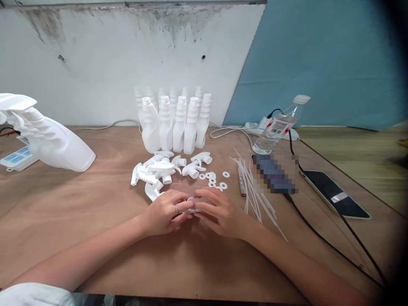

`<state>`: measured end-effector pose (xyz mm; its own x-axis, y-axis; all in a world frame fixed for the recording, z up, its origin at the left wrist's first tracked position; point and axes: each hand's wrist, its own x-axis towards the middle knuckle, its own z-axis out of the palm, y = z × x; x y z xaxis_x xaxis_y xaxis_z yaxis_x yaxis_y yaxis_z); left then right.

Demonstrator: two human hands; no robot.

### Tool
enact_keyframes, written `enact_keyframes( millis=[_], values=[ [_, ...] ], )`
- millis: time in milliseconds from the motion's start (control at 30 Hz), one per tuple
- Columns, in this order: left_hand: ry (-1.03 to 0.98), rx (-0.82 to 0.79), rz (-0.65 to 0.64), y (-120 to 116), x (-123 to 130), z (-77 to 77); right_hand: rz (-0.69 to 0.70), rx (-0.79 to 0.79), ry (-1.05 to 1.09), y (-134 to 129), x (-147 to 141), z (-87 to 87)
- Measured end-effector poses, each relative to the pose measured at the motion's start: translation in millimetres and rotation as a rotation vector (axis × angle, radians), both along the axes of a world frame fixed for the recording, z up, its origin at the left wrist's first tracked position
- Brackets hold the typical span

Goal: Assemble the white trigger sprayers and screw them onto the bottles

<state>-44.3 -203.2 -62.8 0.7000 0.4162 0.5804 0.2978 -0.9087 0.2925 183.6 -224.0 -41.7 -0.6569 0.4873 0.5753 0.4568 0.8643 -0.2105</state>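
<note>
My left hand (168, 211) and my right hand (219, 210) meet at the front middle of the table. Between their fingertips is a small white plastic part (191, 205), rounded at the top and mostly hidden by the fingers, so its exact kind cannot be told. Just beyond my left hand lies a loose pile of white spray trigger heads (162, 167). Flat white ring washers (223, 186) are scattered close past my right hand. To its right rest several thin white plastic tubes (251, 187) beside a slim pen-like object (241, 180).
White spray bottles (191, 125) without heads stand grouped at the back. An assembled spray bottle (60, 140) leans in at left, near a white-and-blue box (19, 158). At right are a tilted water bottle (279, 125), a blurred dark device (274, 173), a phone (334, 193) and black cables (321, 233).
</note>
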Motion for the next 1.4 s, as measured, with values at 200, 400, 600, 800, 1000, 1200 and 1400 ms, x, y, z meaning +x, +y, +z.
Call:
enact_keyframes(
  millis=[200,400,600,800,1000,1200,1400],
  values=[
    [-0.029,-0.086,-0.001,-3.5,2.8,-1.5,0.004,-0.036,0.107,1.3,-6.0,-7.0],
    [-0.064,-0.09,-0.025,-3.5,1.7,-3.1,0.044,-0.064,0.117,2.1,-4.6,-4.0],
    [-0.084,-0.075,0.081,-6.5,2.6,-2.3,-0.128,-0.084,0.131,19.5,31.6,6.6],
    [-0.072,-0.054,0.052,-4.5,7.8,1.4,-0.696,0.018,-0.161,46.1,92.9,17.0],
    [-0.074,-0.01,0.064,-3.9,8.3,-3.4,-0.972,-0.402,-0.394,55.8,134.5,14.3],
    [0.068,0.035,0.097,-4.5,7.7,-1.5,-0.905,-0.758,-0.382,58.9,144.3,6.8],
    [0.107,0.04,0.089,-3.8,5.9,-1.6,-0.935,-0.809,-0.231,60.5,141.7,16.2]
  ],
)
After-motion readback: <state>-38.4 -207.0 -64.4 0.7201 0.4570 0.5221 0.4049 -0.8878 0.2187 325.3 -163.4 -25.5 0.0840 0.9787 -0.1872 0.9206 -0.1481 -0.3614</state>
